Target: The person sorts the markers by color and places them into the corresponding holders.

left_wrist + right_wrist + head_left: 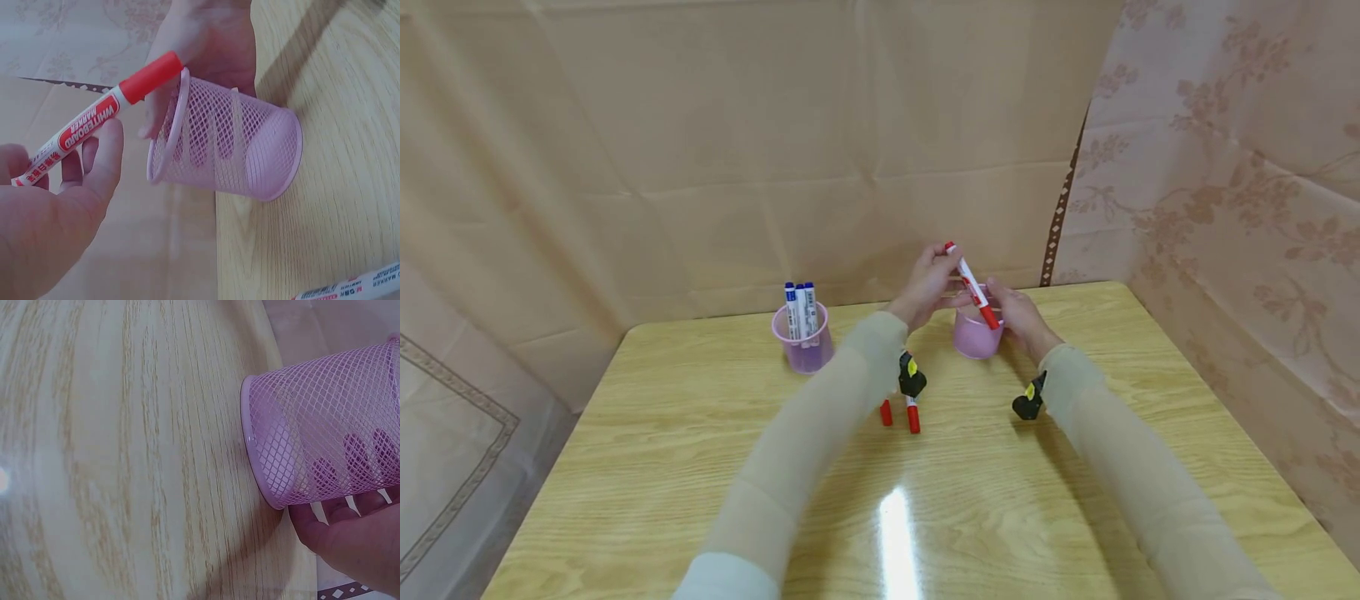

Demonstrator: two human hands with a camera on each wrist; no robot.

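Note:
In my left hand [922, 287] I hold a red-capped whiteboard marker [972, 286], pinched near its rear end. It slants down to the right, its cap [151, 77] right at the rim of a pink mesh pen cup [975, 340]. The right hand [1024, 321] grips that cup from the right side; its fingers show through the mesh in the right wrist view. The cup stands upright near the back edge, and no marker shows inside it through the mesh [231, 134]. Two more red-capped markers [913, 419] lie on the table, partly hidden behind my left forearm.
A second mesh cup [808, 357], pink-purple, stands to the left with several blue-capped markers [801, 310] upright in it. The wooden table [1000, 492] meets a hanging beige cloth [737, 167] at the back and a floral cloth [1247, 208] on the right.

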